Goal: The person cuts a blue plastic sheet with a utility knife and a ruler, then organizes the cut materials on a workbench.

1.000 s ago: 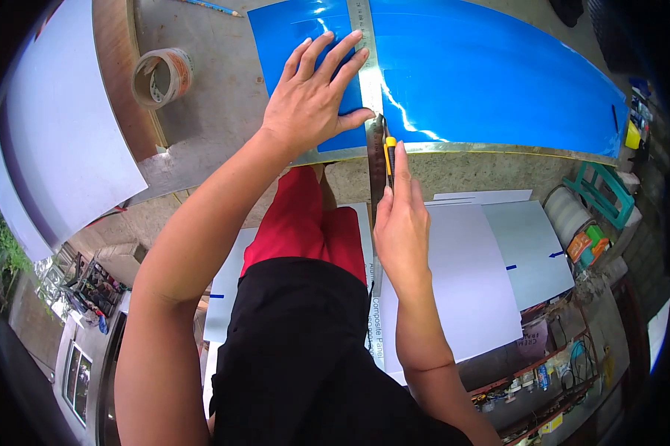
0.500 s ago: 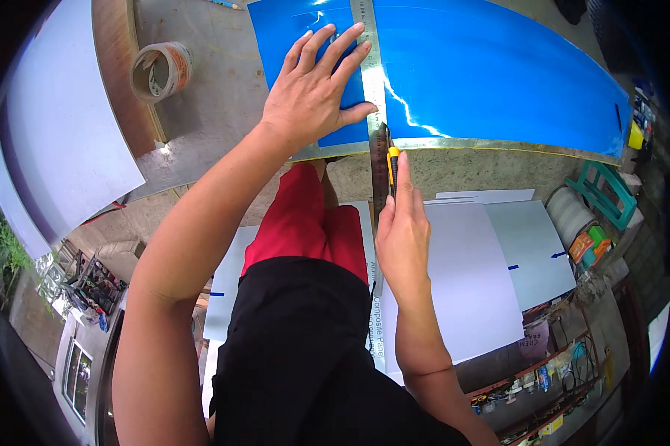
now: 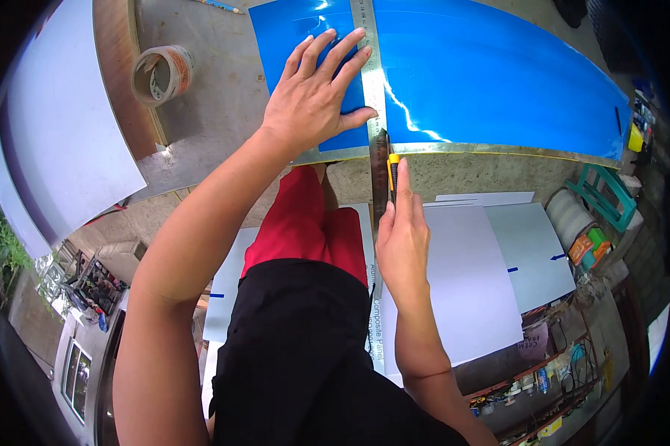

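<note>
A bright blue sheet [image 3: 491, 74] lies on the table with a long steel ruler [image 3: 374, 82] across it, running toward my body past the sheet's near edge. My left hand [image 3: 309, 100] is spread flat, palm down, its fingers on the sheet and the fingertips and thumb reaching the ruler. Along the ruler's right side, at the sheet's near edge, is a yellow and black utility knife [image 3: 393, 172]. My right hand [image 3: 404, 234] grips it with the index finger stretched along the handle. The dark blade points away from me beside the ruler.
A roll of clear tape [image 3: 162, 76] stands on the table at the left, near a wooden strip [image 3: 119, 67] and a pale panel [image 3: 60, 126]. White panels [image 3: 454, 275] lie behind me on the right. A teal plastic stool [image 3: 606, 197] stands at the far right.
The knife in my right hand has slid slightly toward my body along the ruler. My left hand stays pressed in the same place on the sheet and ruler.
</note>
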A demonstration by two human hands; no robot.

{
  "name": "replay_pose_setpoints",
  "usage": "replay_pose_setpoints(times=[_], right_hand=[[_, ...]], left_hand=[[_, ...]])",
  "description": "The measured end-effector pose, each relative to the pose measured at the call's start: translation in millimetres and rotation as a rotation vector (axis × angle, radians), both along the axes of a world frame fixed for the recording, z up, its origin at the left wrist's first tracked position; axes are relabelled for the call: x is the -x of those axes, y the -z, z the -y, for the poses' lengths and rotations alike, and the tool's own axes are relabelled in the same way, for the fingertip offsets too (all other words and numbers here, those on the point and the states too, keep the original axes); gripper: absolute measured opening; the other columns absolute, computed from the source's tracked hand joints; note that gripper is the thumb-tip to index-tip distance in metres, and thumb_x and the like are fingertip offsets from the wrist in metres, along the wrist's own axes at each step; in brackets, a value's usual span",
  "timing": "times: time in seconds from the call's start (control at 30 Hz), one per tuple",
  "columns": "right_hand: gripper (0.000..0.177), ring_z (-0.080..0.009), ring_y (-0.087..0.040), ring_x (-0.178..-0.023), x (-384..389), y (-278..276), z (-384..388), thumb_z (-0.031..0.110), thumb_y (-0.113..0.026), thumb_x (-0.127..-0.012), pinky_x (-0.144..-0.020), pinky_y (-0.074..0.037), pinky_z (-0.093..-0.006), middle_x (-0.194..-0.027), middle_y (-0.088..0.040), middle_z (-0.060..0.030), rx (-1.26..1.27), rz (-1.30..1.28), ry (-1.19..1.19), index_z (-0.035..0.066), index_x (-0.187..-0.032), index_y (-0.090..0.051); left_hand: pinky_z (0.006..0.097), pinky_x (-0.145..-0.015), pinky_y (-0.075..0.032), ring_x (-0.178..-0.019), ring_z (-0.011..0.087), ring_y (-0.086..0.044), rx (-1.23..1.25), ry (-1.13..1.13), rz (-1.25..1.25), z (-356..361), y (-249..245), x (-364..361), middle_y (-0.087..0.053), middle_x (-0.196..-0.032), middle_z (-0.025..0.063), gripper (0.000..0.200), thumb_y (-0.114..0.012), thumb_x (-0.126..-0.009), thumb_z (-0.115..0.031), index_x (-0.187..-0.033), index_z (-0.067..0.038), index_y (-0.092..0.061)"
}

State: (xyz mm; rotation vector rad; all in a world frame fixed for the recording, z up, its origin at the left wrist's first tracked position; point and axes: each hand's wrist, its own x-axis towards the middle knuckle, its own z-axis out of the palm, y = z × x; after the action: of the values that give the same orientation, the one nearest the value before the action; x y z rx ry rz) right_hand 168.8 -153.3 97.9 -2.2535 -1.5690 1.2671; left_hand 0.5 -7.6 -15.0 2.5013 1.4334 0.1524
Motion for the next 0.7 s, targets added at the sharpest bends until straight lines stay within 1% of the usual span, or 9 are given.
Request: replay_pose_setpoints(times=[0.2,0.27,0.6,0.7], right_hand=[[0.073,-0.0466,-0.067,-0.088,-0.2,0.9,0.4,-0.005,-0.052,-0.096,-0.073,-0.052,-0.0536,-0.107,-0.063,-0.0251,0.01,0.009,-0.004,0.013,-0.162,-0.027],[0.076,-0.0441,-0.066,-0.083,-1.9,2.7,2.2,-0.002,-0.055,-0.097,-0.071,-0.052,-0.0547,-0.107,-0.059,-0.0236,0.004,0.003,-0.025,0.016,-0.164,-0.023],[0.077,-0.0422,-0.065,-0.079,-2.4,0.5,1.7,-0.004,-0.055,-0.095,-0.069,-0.051,-0.053,-0.101,-0.058,-0.0219,0.018,0.001,-0.013,0.015,-0.164,-0.025],[0.076,-0.0418,-0.065,-0.08,-4.0,0.1,-2.7,-0.003,-0.056,-0.096,-0.069,-0.051,-0.0514,-0.102,-0.059,-0.0221,-0.044,0.008,-0.034,0.014,-0.163,-0.026]], left_hand=[[0.0494,-0.127,-0.018,-0.151,0.0303,-0.026,0.015,-0.002,0.012,-0.1,0.1,0.6,-0.032,-0.165,0.0019,0.087,-0.061,-0.087,-0.075,-0.153,-0.022,-0.044],[0.0495,-0.127,-0.018,-0.151,0.0301,-0.026,0.016,-0.003,0.017,-0.1,0.1,0.5,-0.032,-0.164,0.002,0.087,-0.061,-0.087,-0.075,-0.153,-0.022,-0.044],[0.0496,-0.127,-0.017,-0.152,0.03,-0.025,0.035,-0.004,0.032,-0.9,-2.2,0.5,-0.032,-0.165,0.0024,0.086,-0.061,-0.087,-0.073,-0.154,-0.021,-0.043],[0.0496,-0.127,-0.017,-0.152,0.03,-0.025,0.043,0.001,0.028,-2.1,-3.6,0.7,-0.032,-0.165,0.0027,0.087,-0.063,-0.086,-0.073,-0.154,-0.021,-0.044]])
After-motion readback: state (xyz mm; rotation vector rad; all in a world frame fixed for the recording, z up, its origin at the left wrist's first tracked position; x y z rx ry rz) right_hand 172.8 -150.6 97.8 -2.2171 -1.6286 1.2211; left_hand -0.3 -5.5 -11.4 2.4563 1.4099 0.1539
